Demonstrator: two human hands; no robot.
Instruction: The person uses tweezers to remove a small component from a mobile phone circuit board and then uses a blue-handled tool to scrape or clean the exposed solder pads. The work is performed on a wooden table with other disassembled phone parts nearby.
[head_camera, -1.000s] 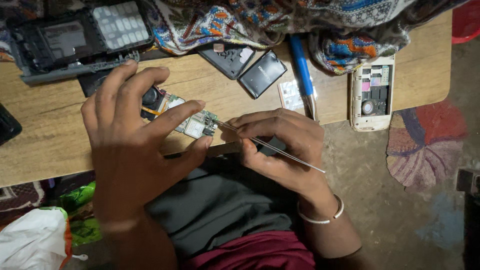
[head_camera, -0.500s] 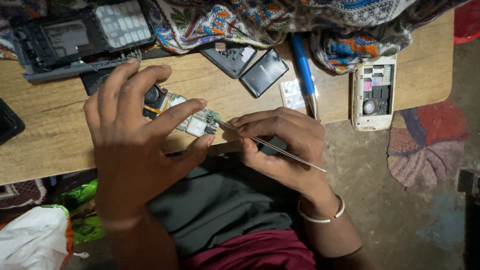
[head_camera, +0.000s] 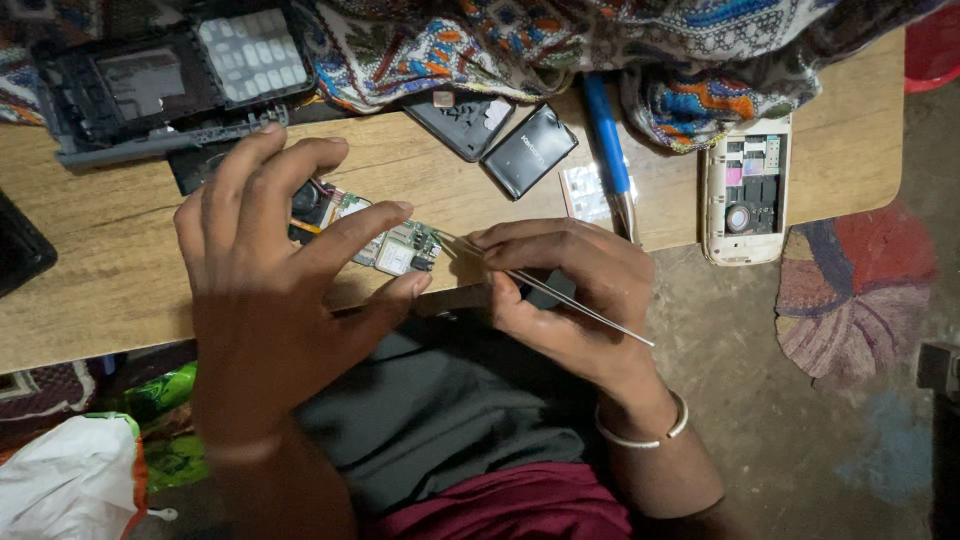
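Observation:
A small green phone circuit board (head_camera: 395, 243) lies on the wooden table (head_camera: 90, 300) near its front edge. My left hand (head_camera: 275, 290) rests over it, fingers spread, with index finger and thumb pinning the board's near side. My right hand (head_camera: 570, 290) is closed on thin metal tweezers (head_camera: 545, 287), whose tips touch the board's right end. A thin bracelet circles my right wrist.
At the back left lie a dismantled phone housing with keypad (head_camera: 180, 75), a black battery (head_camera: 528, 150) and a dark back cover (head_camera: 460, 120). A blue-handled screwdriver (head_camera: 608, 150) and an opened white phone (head_camera: 748, 190) sit right. Patterned cloth (head_camera: 560, 45) covers the table's far edge.
My left hand's fingers have shifted slightly over the board. The tweezers stay at the board's right end.

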